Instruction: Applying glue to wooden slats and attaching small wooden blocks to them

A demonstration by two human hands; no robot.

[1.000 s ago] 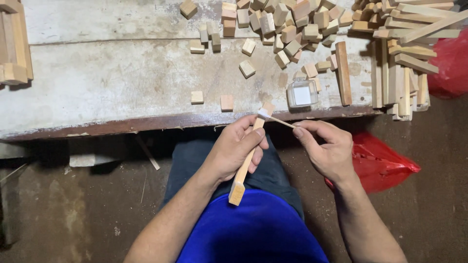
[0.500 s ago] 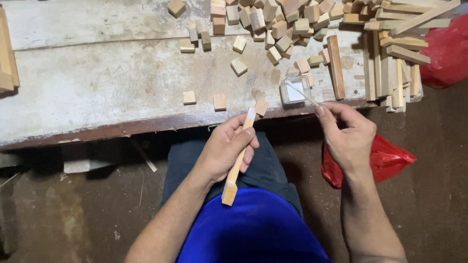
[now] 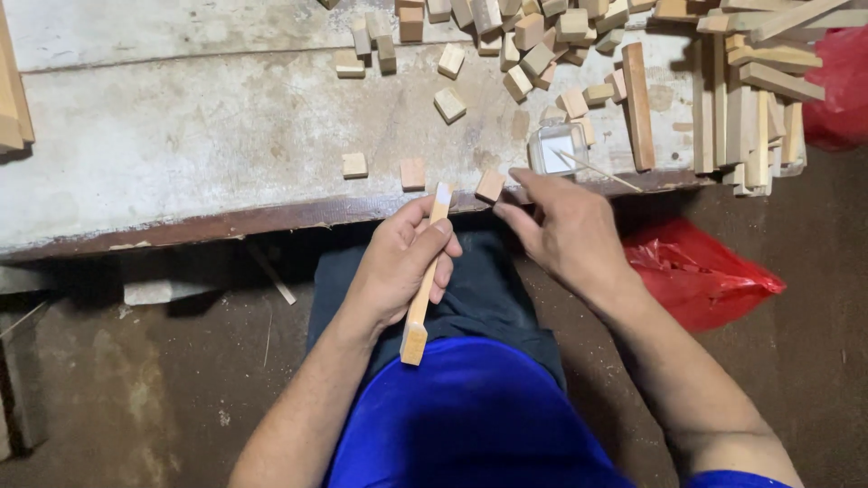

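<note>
My left hand [image 3: 398, 262] grips a long wooden stick [image 3: 421, 298] held upright over my lap; its top end carries a white smear of glue. My right hand [image 3: 561, 230] reaches to the bench edge, thumb and forefinger pinching a small wooden block [image 3: 490, 185] that sits right beside the stick's glued end. Behind that hand stands a small clear glue container [image 3: 553, 146] with a thin applicator stick [image 3: 597, 169] leaning out of it.
The worn white bench [image 3: 181, 154] carries two loose blocks [image 3: 354, 164] near its front edge, a heap of several small blocks [image 3: 533, 45] at the back and a stack of wooden strips [image 3: 750, 99] on the right. A red plastic bag [image 3: 696, 271] lies on the floor to my right.
My right hand has put the thin applicator stick down in the glue container and moved left to the small block at the bench edge. The left hand keeps the long stick nearly still.
</note>
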